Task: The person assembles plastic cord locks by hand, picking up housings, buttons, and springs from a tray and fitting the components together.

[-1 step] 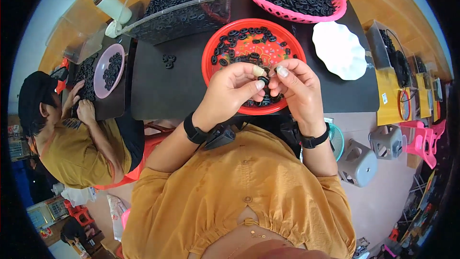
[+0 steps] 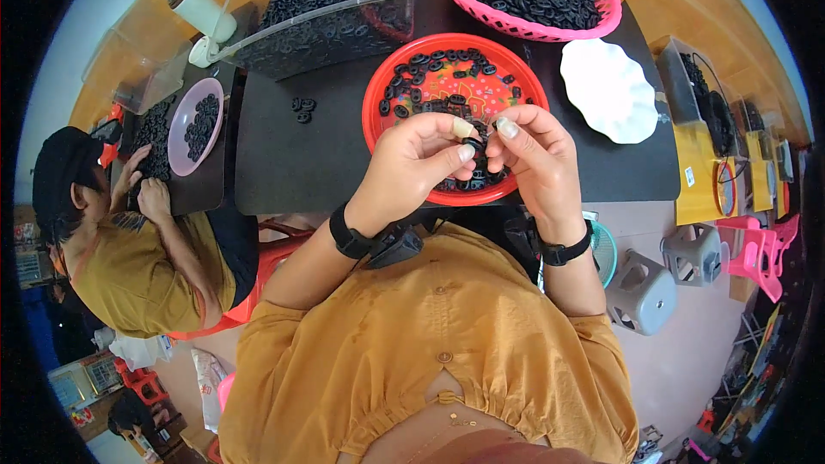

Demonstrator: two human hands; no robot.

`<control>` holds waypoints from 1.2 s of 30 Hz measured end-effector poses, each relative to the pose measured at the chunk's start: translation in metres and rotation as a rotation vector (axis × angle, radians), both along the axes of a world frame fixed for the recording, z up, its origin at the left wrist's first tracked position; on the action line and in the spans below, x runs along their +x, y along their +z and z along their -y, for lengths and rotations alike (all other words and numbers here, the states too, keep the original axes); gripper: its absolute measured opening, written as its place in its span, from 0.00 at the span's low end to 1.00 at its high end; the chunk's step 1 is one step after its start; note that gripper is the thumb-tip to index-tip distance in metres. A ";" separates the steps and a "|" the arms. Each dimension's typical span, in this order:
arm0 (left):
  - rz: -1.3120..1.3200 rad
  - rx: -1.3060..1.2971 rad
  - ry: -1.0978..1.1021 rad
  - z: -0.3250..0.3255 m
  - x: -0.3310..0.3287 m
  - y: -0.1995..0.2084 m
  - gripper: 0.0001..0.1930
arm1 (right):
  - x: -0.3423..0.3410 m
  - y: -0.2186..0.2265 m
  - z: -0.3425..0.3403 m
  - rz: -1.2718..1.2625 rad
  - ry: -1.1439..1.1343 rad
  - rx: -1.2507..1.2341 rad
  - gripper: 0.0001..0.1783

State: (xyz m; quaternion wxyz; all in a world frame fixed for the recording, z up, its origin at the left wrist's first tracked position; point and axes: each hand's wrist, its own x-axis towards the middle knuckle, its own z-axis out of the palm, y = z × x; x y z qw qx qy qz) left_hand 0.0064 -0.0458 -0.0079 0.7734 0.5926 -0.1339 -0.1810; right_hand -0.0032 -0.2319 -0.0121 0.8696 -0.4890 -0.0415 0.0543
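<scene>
Both hands meet over a round red tray [image 2: 369, 120] that holds many small black oval pieces with holes [image 2: 455, 100]. My left hand [image 2: 418, 159] pinches one such black oval piece [image 2: 472, 144] between thumb and forefinger. Close beside it, my right hand [image 2: 539, 155] has thumb and forefinger pressed together. A dark bit shows at those fingertips, too small to make out. The fingers partly cover the held piece and the near part of the tray.
Behind the tray stand a clear bin [image 2: 318, 47] and a pink basket [image 2: 481, 17], both full of black pieces. A white scalloped plate [image 2: 608, 90] lies at right. A few loose pieces [image 2: 302, 106] are on the table. A co-worker [image 2: 137, 241] sorts pieces at left.
My right fingertips have shifted very slightly to the right, away from the left ones. Everything else looks the same.
</scene>
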 end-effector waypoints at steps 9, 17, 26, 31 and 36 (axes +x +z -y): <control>0.036 0.002 0.130 -0.002 -0.014 0.005 0.09 | -0.007 0.013 -0.004 0.074 -0.036 -0.281 0.08; 0.129 0.068 0.156 -0.007 -0.015 -0.002 0.10 | -0.008 0.019 -0.009 0.102 -0.015 -0.393 0.07; 0.117 -0.021 0.260 -0.002 -0.015 -0.010 0.08 | -0.006 0.018 -0.018 0.115 -0.017 -0.412 0.06; 0.067 -0.024 0.246 -0.007 -0.013 -0.008 0.07 | -0.004 0.015 -0.018 0.083 -0.003 -0.490 0.06; 0.094 -0.035 0.287 -0.006 -0.014 -0.012 0.07 | -0.004 0.013 -0.025 0.067 -0.056 -0.471 0.06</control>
